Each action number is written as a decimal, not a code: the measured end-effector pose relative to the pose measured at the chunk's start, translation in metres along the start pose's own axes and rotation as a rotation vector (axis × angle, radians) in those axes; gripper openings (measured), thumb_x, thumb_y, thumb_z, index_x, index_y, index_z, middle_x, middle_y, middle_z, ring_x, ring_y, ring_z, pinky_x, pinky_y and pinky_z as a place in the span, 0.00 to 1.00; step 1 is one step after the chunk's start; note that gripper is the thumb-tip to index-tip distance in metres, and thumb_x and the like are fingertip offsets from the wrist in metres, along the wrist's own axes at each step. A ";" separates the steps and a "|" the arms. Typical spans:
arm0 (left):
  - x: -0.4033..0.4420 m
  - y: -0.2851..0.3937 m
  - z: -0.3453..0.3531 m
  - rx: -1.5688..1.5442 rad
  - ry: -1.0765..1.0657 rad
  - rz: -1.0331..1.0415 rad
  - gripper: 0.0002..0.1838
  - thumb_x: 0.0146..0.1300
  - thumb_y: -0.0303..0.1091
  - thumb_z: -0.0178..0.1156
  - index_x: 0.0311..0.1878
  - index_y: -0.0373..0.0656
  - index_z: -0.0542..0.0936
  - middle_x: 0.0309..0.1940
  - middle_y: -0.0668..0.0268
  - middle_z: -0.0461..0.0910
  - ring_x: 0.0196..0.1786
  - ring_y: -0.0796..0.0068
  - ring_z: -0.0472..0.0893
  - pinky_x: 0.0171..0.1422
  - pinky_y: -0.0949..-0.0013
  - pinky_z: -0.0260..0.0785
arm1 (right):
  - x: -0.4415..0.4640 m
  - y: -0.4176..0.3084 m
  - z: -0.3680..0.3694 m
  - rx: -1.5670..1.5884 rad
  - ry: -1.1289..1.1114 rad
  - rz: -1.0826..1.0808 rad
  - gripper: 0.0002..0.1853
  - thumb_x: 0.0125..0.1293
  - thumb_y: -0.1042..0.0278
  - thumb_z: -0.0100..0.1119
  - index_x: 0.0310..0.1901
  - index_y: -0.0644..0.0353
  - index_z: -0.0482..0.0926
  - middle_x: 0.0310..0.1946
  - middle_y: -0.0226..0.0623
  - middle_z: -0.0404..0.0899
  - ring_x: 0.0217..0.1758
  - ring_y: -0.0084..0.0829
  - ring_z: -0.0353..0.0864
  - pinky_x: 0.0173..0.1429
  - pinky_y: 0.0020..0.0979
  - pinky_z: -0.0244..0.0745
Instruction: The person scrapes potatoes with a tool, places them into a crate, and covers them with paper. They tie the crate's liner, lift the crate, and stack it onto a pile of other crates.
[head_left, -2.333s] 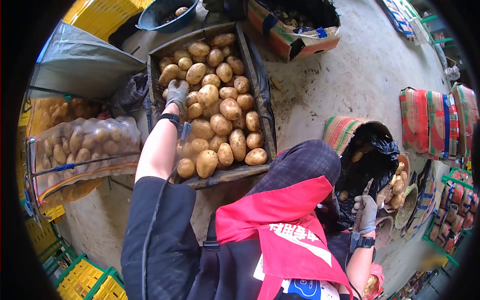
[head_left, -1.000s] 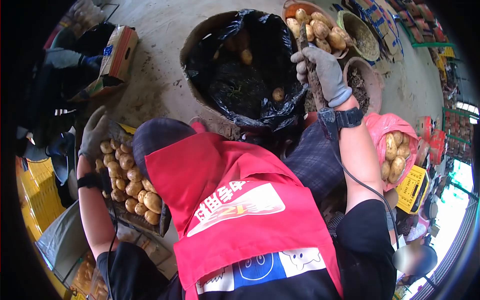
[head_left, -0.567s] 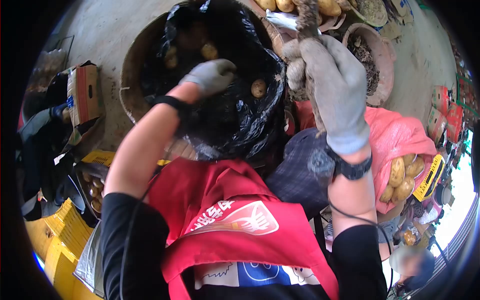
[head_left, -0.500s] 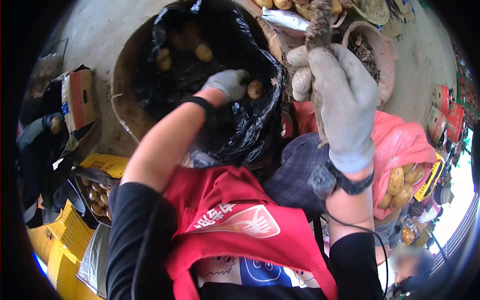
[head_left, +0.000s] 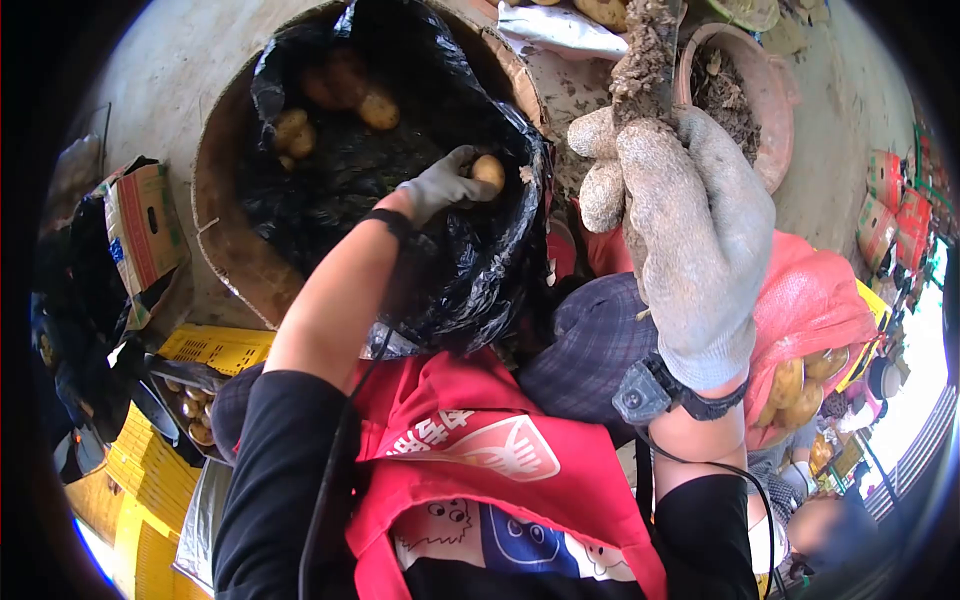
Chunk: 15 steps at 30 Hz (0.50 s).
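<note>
My left hand (head_left: pixel 440 188), in a grey glove, reaches into a large round container (head_left: pixel 225 235) lined with a black plastic bag (head_left: pixel 350 190). Its fingers and thumb close around a potato (head_left: pixel 488 172) near the liner's right side. A few more potatoes (head_left: pixel 378 108) lie deeper in the bag, toward its far left. My right hand (head_left: pixel 690 235), in a dirt-stained glove, is raised to the right of the container. It grips a mud-caked long tool (head_left: pixel 648 65); mud covers most of it, so its exact kind is unclear.
A pinkish bucket (head_left: pixel 785 125) with dirt and scraps stands behind my right hand. A pink sack of potatoes (head_left: pixel 800 300) sits on the right. Cardboard boxes (head_left: pixel 150 235), yellow crates (head_left: pixel 150 470) and a crate of potatoes (head_left: pixel 190 405) are on the left. Another person (head_left: pixel 815 525) is at lower right.
My left hand has closed onto the potato that lay just beside its fingers. The view has shifted slightly, and the right hand still grips the muddy tool.
</note>
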<state>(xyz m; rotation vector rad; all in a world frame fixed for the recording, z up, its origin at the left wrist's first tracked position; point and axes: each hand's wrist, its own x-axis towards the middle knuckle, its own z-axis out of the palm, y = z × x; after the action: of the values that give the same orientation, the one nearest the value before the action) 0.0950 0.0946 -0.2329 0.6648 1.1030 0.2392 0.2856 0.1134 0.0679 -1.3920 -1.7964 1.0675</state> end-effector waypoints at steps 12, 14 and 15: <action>-0.207 0.080 0.017 -0.589 -0.290 0.579 0.44 0.65 0.35 0.70 0.81 0.49 0.59 0.68 0.61 0.73 0.63 0.64 0.79 0.65 0.66 0.74 | -0.030 -0.011 0.021 -0.321 -0.134 -0.086 0.11 0.74 0.63 0.58 0.41 0.61 0.84 0.26 0.41 0.83 0.29 0.35 0.85 0.35 0.34 0.77; -0.230 0.081 0.031 -0.087 0.165 0.825 0.48 0.58 0.41 0.76 0.78 0.43 0.62 0.66 0.62 0.74 0.63 0.69 0.77 0.70 0.67 0.70 | -0.037 -0.017 0.027 -0.346 -0.216 0.006 0.12 0.72 0.60 0.60 0.41 0.61 0.83 0.28 0.47 0.82 0.31 0.45 0.85 0.38 0.40 0.77; -0.246 0.084 0.037 -0.087 0.242 0.771 0.45 0.54 0.37 0.78 0.73 0.38 0.67 0.62 0.65 0.76 0.64 0.74 0.75 0.72 0.67 0.67 | -0.039 -0.013 0.032 -0.319 -0.211 -0.043 0.13 0.71 0.58 0.61 0.40 0.61 0.83 0.29 0.50 0.82 0.33 0.49 0.84 0.38 0.44 0.76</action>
<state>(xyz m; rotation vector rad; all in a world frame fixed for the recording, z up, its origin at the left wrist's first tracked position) 0.0293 0.0246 0.0116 0.9807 1.0121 1.0441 0.2628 0.0668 0.0641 -1.4581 -2.2176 0.9648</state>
